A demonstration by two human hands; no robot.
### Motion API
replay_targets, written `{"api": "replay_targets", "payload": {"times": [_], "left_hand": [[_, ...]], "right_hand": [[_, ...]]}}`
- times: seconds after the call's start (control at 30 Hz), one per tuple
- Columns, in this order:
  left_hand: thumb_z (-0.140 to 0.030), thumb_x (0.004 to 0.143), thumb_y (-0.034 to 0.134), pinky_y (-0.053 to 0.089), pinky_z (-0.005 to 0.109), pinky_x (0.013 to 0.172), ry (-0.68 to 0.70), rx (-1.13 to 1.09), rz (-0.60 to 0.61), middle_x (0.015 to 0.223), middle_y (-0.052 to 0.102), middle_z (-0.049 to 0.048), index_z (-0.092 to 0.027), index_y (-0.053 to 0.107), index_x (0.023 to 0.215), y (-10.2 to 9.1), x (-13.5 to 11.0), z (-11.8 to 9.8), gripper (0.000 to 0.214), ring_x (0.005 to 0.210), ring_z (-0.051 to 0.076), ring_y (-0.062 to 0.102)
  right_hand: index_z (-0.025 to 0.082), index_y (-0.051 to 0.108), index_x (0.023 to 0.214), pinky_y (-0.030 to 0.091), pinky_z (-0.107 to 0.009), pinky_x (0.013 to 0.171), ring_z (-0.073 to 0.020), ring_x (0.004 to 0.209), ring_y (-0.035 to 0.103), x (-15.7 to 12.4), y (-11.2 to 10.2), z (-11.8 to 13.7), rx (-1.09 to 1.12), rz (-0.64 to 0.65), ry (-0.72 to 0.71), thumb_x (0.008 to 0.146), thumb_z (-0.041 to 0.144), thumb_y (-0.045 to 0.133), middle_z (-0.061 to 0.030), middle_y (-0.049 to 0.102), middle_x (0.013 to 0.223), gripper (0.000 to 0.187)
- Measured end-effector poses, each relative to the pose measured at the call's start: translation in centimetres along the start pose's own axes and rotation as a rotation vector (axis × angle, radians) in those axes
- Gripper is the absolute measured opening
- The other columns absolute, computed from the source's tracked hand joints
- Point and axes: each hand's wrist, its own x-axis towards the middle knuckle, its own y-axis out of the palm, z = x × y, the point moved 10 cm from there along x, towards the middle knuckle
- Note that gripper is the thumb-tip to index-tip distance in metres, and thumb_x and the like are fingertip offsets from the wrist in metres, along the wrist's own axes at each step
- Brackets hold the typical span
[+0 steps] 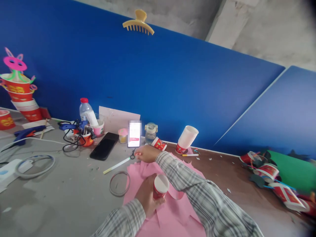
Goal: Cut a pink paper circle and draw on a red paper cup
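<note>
My left hand (148, 197) is wrapped round a red paper cup (161, 185), whose pale round end faces up, above crumpled pink paper (182, 207). My right hand (147, 153) reaches across to the far edge of that paper, its fingers bent together at a pair of small black-handled scissors (132, 154). Only the dark loops show; the blades are hidden. Left of the scissors lies a white marker (118, 165) with a yellowish end. A roll of grey tape (119, 183) lies beside the pink paper.
A lit phone (134, 133), glass jar (151, 132) and tipped red cup (159, 144) stand behind. Stacked cups (187, 138) are at the right, a dark phone (104, 146) left. Glue guns (27, 133) and cables lie farther left; joined cups (268, 172) lie far right.
</note>
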Motion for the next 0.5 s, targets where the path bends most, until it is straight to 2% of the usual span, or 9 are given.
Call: {"api": "replay_targets", "payload": {"times": [0.1, 0.27, 0.4, 0.5], "left_hand": [[-0.024, 0.047, 0.074, 0.040, 0.043, 0.089, -0.003, 0.011, -0.005, 0.102, 0.056, -0.0005, -0.033, 0.045, 0.107, -0.1, 0.0, 0.0, 0.067, 0.098, 0.025, 0.050], [-0.029, 0.047, 0.076, 0.037, 0.045, 0.093, -0.072, 0.043, 0.022, 0.108, 0.055, 0.0029, -0.031, 0.051, 0.101, 0.6, 0.0, 1.4, 0.060, 0.106, 0.029, 0.045], [-0.029, 0.052, 0.073, 0.034, 0.046, 0.095, -0.043, 0.056, 0.018, 0.108, 0.056, 0.0012, -0.035, 0.056, 0.094, 0.8, -0.1, 1.3, 0.046, 0.106, 0.029, 0.046], [-0.029, 0.051, 0.073, 0.035, 0.047, 0.094, -0.044, 0.030, 0.027, 0.108, 0.056, 0.0022, -0.033, 0.053, 0.099, 0.6, -0.2, 1.0, 0.052, 0.105, 0.029, 0.046]], "right_hand": [[0.021, 0.063, 0.098, 0.044, -0.031, 0.072, -0.0242, 0.090, 0.061, 3.0, 0.6, 3.0, -0.110, 0.024, -0.089, 0.079, 0.019, 0.055, -0.0065, 0.067, 0.104, 0.021], [0.017, 0.063, 0.090, 0.045, -0.037, 0.075, -0.0280, 0.091, 0.060, 6.0, 4.5, 7.1, -0.225, 0.072, -0.271, 0.073, 0.014, 0.063, -0.0099, 0.067, 0.099, 0.017], [0.012, 0.061, 0.090, 0.046, -0.038, 0.072, -0.0296, 0.089, 0.060, 6.7, 6.4, 7.9, -0.236, 0.039, -0.299, 0.077, 0.010, 0.058, -0.0149, 0.066, 0.096, 0.014], [0.011, 0.060, 0.084, 0.047, -0.033, 0.064, -0.0278, 0.079, 0.062, 7.0, 5.6, 7.2, -0.196, 0.023, -0.265, 0.070, 0.007, 0.064, -0.0142, 0.067, 0.090, 0.015]]}}
